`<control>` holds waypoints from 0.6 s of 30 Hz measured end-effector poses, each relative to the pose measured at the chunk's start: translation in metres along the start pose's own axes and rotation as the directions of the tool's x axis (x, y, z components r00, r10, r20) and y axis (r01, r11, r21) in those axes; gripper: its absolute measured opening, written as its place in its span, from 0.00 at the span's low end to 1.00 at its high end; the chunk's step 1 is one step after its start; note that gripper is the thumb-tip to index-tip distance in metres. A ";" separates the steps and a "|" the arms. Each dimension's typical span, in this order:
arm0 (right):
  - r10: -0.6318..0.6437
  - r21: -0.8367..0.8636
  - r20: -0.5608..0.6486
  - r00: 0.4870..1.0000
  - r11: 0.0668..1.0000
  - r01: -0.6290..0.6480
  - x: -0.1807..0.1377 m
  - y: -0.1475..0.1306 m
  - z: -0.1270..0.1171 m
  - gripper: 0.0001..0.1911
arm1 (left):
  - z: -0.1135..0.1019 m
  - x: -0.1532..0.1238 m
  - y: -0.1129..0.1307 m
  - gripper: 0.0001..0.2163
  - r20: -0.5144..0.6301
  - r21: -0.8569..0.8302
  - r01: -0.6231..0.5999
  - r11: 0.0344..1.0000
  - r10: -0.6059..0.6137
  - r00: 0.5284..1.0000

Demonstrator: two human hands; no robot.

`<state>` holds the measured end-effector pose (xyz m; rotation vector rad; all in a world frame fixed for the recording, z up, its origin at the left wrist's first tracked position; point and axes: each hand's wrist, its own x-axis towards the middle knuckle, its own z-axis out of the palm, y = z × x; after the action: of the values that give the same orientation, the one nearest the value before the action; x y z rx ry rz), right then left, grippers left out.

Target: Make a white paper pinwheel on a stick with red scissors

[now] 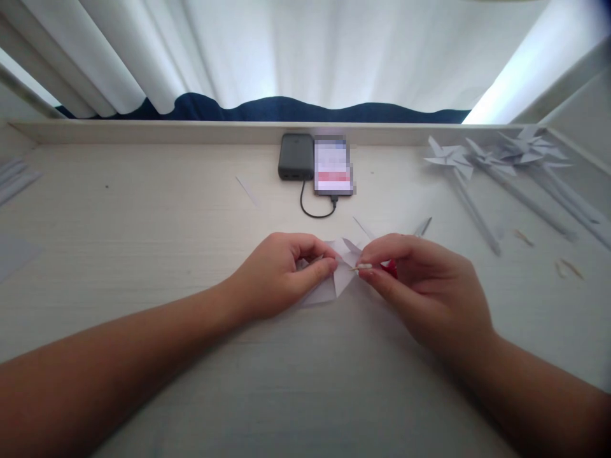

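Note:
A folded white paper pinwheel (346,277) is pinched between the thumb and fingers of my left hand (296,270), its left part tucked beneath the fingers. My right hand (424,286) grips a toothpick (355,268) between thumb and forefinger, with the thin tip pointing left at the pinwheel's centre. Whether that tip touches the paper or goes into it, I cannot tell. Behind my right hand lie scissors; a red handle (390,268) and a metal blade (424,226) show past the fingers, the rest being covered.
Finished pinwheels (449,158) on rolled paper sticks lie at the back right. Broken toothpick pieces (524,238) are near them. A power bank (296,156) is cabled to a phone (331,166) at the back. Paper rolls (16,178) and a sheet (16,254) lie at the left.

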<state>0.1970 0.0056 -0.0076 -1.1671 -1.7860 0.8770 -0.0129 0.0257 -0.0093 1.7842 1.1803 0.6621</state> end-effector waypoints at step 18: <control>0.004 -0.081 -0.057 0.998 0.997 -0.008 0.002 0.006 0.007 0.06 | 0.002 0.000 0.000 0.09 -0.028 -0.024 0.033 0.999 -0.034 0.999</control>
<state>0.1927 0.0085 -0.0150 -1.2374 -1.7868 0.7738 -0.0113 0.0248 -0.0105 1.7364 1.2144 0.6814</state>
